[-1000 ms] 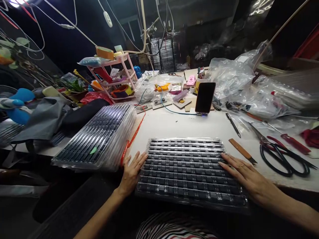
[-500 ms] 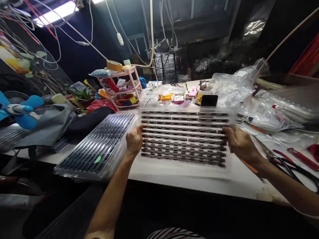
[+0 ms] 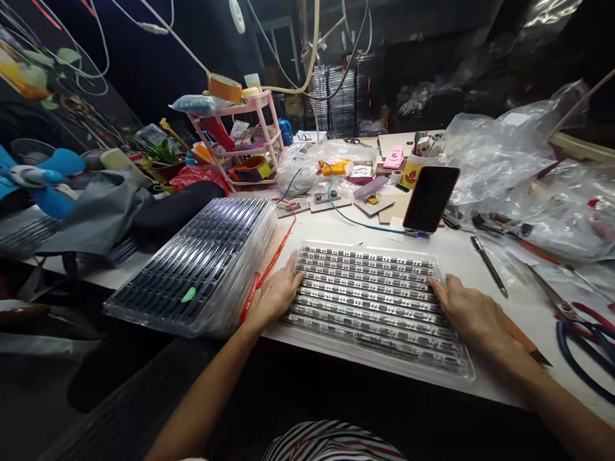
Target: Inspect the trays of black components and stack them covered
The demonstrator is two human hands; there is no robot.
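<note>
A clear plastic tray [image 3: 369, 301] with rows of small dark parts lies flat on the white table [image 3: 336, 234], close to the near edge. My left hand [image 3: 276, 294] rests at the tray's left edge, fingers stretched onto its rim. At the right edge my right hand [image 3: 473, 314] lies with its fingers flat on the rim. Neither hand grips anything else.
A stack of similar trays [image 3: 202, 262] sits to the left, overhanging the table edge, with a red strap [image 3: 269, 266] beside it. A propped phone [image 3: 430, 198] stands behind the tray. A pen [image 3: 489, 266], a knife [image 3: 526, 342] and scissors [image 3: 581, 320] lie to the right. Plastic bags [image 3: 500, 153] and a pink rack [image 3: 240, 141] fill the back.
Both hands lifted the tray off the table, held it up, and set it back down flat. It now shows a lighter face and lies slightly farther from me.
</note>
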